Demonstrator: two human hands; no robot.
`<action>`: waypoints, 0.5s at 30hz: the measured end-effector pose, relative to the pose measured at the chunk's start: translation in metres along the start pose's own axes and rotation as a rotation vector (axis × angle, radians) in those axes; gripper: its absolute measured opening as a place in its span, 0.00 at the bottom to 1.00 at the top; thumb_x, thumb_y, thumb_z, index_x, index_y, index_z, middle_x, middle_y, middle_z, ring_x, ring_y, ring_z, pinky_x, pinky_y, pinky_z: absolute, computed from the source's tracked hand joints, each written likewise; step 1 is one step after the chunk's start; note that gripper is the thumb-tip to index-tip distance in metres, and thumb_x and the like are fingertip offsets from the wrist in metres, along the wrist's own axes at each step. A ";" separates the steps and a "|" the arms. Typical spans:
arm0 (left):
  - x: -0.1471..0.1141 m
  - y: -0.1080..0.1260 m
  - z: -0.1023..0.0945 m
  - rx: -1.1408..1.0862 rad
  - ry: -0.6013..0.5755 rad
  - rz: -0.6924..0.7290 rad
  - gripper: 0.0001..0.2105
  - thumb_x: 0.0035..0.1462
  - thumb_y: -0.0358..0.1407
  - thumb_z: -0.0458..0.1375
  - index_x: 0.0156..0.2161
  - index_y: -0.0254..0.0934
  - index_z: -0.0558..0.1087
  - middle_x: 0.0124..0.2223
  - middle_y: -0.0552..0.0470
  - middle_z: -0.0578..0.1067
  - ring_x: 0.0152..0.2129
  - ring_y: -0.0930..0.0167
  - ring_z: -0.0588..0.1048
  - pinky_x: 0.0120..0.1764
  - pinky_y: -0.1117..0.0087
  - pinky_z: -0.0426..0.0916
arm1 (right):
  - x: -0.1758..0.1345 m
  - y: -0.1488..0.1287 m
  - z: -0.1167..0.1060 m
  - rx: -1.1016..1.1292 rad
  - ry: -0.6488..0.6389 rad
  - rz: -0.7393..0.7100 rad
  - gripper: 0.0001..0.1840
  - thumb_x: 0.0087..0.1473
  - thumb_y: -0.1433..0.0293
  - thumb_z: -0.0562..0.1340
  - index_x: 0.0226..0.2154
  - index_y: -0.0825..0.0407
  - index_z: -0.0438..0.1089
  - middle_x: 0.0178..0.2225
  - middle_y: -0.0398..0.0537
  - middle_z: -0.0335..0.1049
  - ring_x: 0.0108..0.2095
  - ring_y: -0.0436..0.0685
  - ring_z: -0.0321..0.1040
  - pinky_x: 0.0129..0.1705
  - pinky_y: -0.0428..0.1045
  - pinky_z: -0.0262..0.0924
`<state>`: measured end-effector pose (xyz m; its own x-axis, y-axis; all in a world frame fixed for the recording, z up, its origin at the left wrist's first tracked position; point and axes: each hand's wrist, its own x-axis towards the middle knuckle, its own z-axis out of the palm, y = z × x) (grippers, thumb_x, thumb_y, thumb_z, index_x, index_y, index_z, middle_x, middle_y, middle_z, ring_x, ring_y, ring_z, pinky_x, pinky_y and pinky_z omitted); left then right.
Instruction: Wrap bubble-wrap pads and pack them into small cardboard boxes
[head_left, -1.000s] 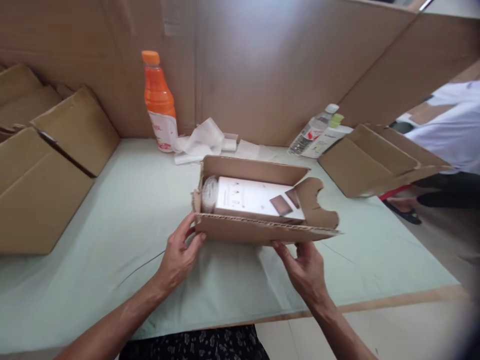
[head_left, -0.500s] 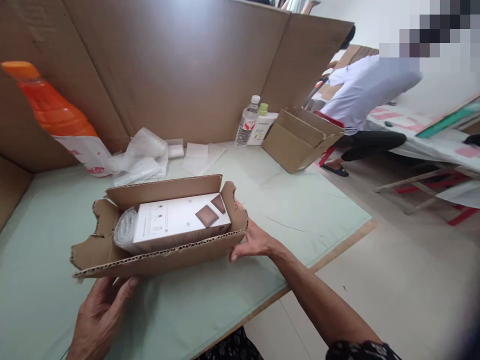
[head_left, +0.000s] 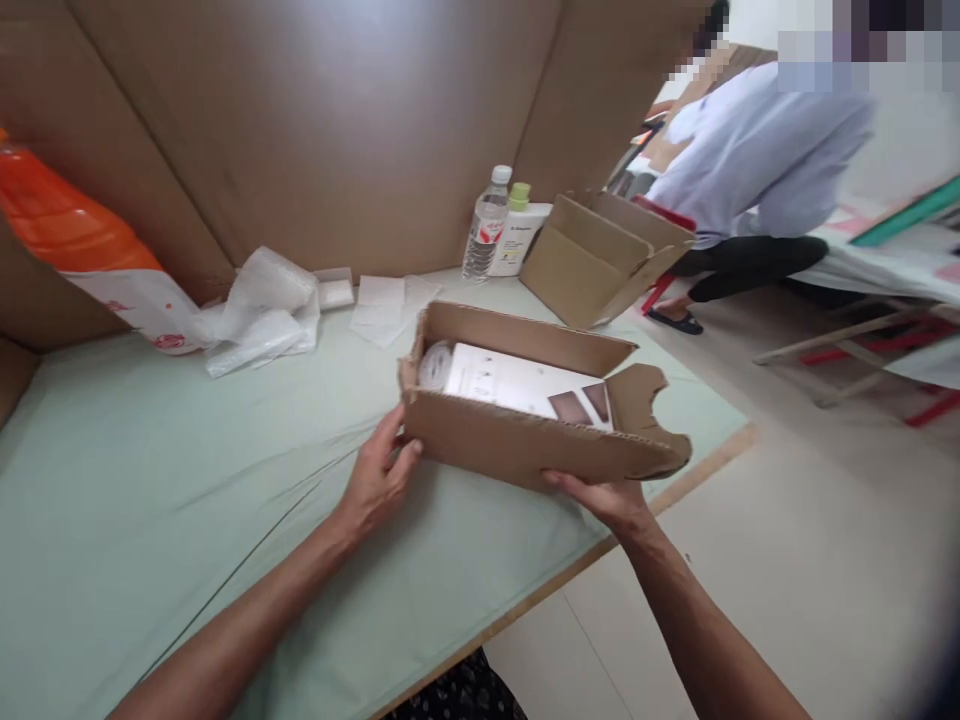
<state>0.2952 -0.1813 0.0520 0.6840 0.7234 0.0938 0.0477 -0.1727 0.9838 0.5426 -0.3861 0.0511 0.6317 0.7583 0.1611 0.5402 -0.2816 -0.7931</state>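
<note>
And there's the open cardboard box (head_left: 487, 440) in front of you, over the right part of the surface (head_left: 225, 520), though whether its base touches is hard to tell! Your left hand (head_left: 381, 472) grips its near left corner; your right hand (head_left: 611, 500) supports the near wall from below, most of its fingers tucked out of sight. Inside, that near wall hides the lower part of the white carton (head_left: 510, 380), its print too blurred to read, beside a clear roll (head_left: 435, 367). The orange bottle (head_left: 82, 240) is cut off at left; the water bottle (head_left: 486, 235) partly covers a white bottle (head_left: 521, 243).
</note>
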 end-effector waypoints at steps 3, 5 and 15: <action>0.030 0.004 0.051 0.025 -0.154 0.100 0.30 0.61 0.36 0.55 0.68 0.35 0.60 0.67 0.36 0.66 0.60 0.59 0.71 0.60 0.53 0.69 | -0.009 0.025 -0.039 0.039 0.296 0.033 0.33 0.38 0.51 0.76 0.43 0.50 0.73 0.41 0.52 0.79 0.44 0.67 0.75 0.47 0.60 0.74; 0.032 0.002 0.078 0.087 -0.241 0.143 0.34 0.59 0.34 0.56 0.70 0.35 0.57 0.68 0.35 0.65 0.61 0.57 0.70 0.61 0.50 0.68 | -0.009 0.037 -0.066 0.074 0.438 0.059 0.36 0.35 0.51 0.77 0.44 0.51 0.71 0.42 0.54 0.78 0.43 0.67 0.75 0.47 0.64 0.74; -0.024 -0.020 0.049 0.301 -0.371 0.223 0.22 0.62 0.29 0.52 0.61 0.40 0.71 0.66 0.40 0.69 0.60 0.59 0.71 0.54 0.53 0.76 | 0.049 0.077 -0.153 -0.080 0.665 -0.024 0.35 0.46 0.43 0.69 0.47 0.49 0.63 0.50 0.60 0.71 0.51 0.65 0.68 0.54 0.63 0.66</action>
<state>0.3134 -0.2279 0.0228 0.9104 0.3715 0.1818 0.0413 -0.5191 0.8537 0.7004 -0.4606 0.0878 0.8135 0.2477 0.5262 0.5815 -0.3311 -0.7431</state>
